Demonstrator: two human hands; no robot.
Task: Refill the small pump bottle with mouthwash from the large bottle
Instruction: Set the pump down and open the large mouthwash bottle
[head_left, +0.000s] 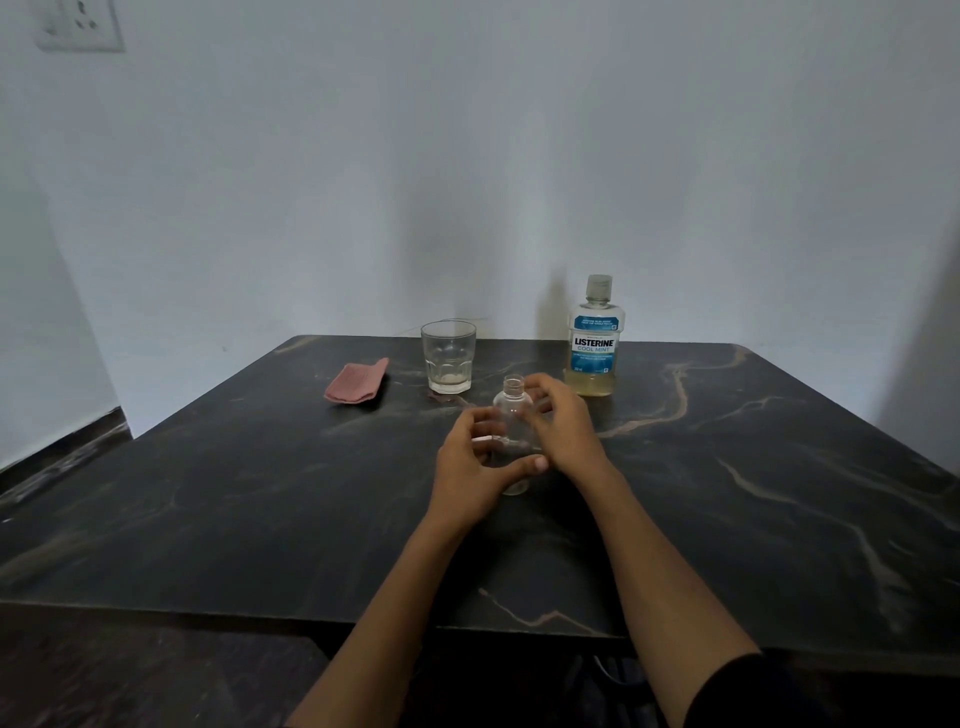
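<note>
Two bare hands meet at the middle of the dark, veined marble-look tabletop (208, 519), seen from the head camera. Between them stands the small clear plastic bottle (511, 415), upright, its threaded neck open and no pump in sight on it. The left hand (470, 462) curls round its lower body, thumb across the front. The right hand (563, 421) sits against the bottle's right side with fingers bent near the neck; whether it grips the bottle or holds something small, I cannot tell.

The bottle looks empty, so by my reading the step in hand is readying it for the pour. To do it well, keep the left hand low on the body to steady it, leave the mouth clear, and free the right hand for the large bottle.

That large clear mouthwash bottle (595, 338) stands capped near the far edge, right of centre, holding only a low band of yellowish liquid. Its blue label reads "LISTERINE COOL MINT"; the finer print is too small to read.

A clear faceted drinking glass (448, 356) stands near the far edge, with a folded pink cloth (357, 382) to its left.
</note>
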